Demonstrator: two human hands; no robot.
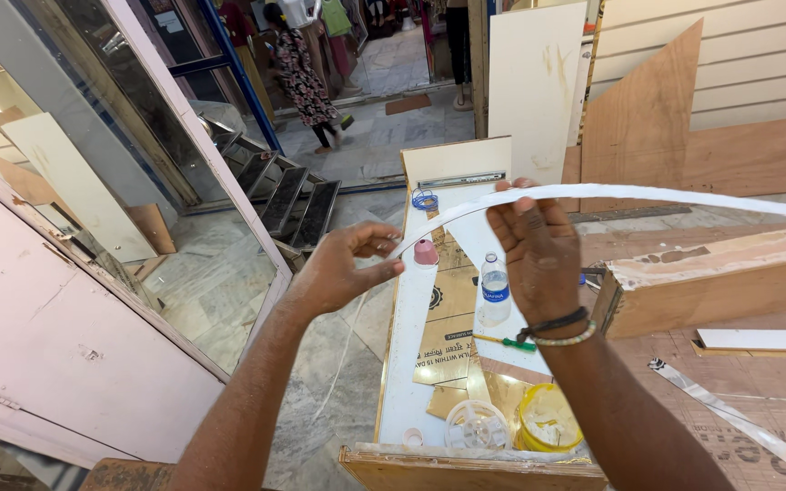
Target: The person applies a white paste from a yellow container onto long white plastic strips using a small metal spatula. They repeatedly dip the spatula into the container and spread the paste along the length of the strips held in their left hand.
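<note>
Head view: two bare hands hold a long white edge-band strip (648,194) in the air.
Left hand (343,268) pinches its end; right hand (539,250) grips it above a white bench (407,364) carrying a water bottle (495,289).

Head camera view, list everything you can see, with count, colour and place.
edging strip: one, white, held up across both hands, running off to the right
long panel: one, white, lying below the hands
water bottle: one, clear, standing on the panel
thread spool: one, pink, on the panel
screwdriver: one, yellow and green, on the panel
tub: one, yellow, near end of the panel
plastic reel: one, clear, left of the tub
wooden box: one, brown, right
left hand: pinching the strip
right hand: strip over its fingers
</note>
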